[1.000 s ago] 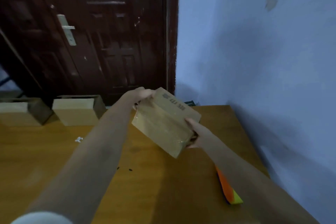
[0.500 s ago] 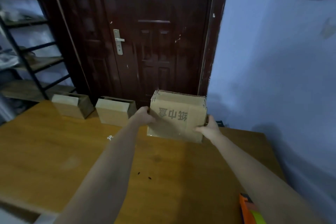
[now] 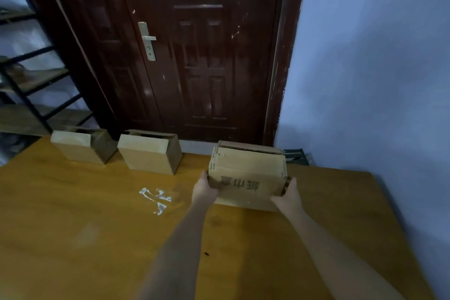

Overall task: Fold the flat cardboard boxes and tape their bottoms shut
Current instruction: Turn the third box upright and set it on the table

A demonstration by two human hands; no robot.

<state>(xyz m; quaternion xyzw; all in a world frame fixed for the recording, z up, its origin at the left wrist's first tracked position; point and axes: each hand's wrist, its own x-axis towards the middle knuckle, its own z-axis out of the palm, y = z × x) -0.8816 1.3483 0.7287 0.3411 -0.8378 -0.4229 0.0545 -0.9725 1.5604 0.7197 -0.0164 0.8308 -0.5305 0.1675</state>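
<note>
A folded cardboard box [image 3: 246, 173] with dark printed characters on its front stands upright on the wooden table [image 3: 97, 238], near the far edge. My left hand [image 3: 203, 189] grips its left side. My right hand [image 3: 287, 196] grips its right side. The box's top flaps stand up and its bottom rests on the table. Two more folded boxes stand in a row to the left along the far edge, one in the middle [image 3: 149, 152] and one at the far left [image 3: 81, 146].
Scraps of clear tape [image 3: 157, 198] lie on the table left of my left hand. A dark wooden door [image 3: 194, 56] stands behind the table. A metal shelf rack [image 3: 26, 75] is at the left, and a blue wall [image 3: 377, 80] at the right.
I turned the tilted box upright, carried it away from me and set it down at the far edge of the table. The view has swung left, away from the orange object.
</note>
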